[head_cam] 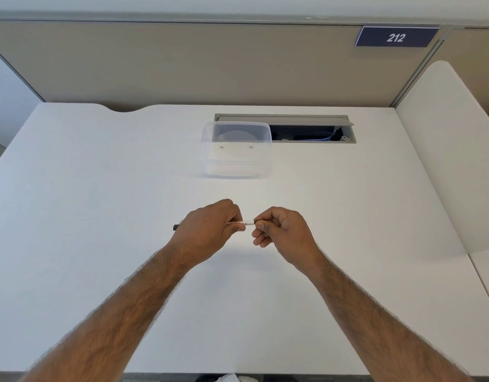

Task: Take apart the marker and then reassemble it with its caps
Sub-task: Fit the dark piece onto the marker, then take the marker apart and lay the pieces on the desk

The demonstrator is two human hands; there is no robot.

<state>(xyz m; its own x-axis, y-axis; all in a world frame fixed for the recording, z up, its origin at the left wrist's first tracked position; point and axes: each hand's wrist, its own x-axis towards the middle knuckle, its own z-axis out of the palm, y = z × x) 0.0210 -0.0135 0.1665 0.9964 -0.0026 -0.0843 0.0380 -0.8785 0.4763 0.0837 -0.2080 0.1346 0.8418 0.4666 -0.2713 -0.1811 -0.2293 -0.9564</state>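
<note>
Both hands are up over the middle of the bench (100, 188), forearms coming in from the near edge.

Marker (246, 223): held level, running left-right, clear of the bench surface. A short stretch of white barrel shows between the two hands.

Left hand (207, 227): fingers (236, 226) curled round the barrel in a full grip, back of the hand toward the camera. The marker's black end (176, 226) sticks out past the left side of the hand.

Right hand (282, 230): thumb and forefinger pinch the marker's right end, other fingers loosely curled underneath. A small dark bit shows right at the pinch; can't tell if it's a cap or the tip.

The hands are close together but not touching, with only the barrel bridging the gap.

Rest of the scene:
- clear plastic container (210, 150) further back on the bench, well apart from the hands, something pale inside, unclear what
- open cable hatch (282, 118) in the bench just behind and to the right of the container, blue cable (324, 137) visible in it
- beige partition (182, 64) behind the bench, with a blue sign (396, 37) reading 212 at its top right
</note>
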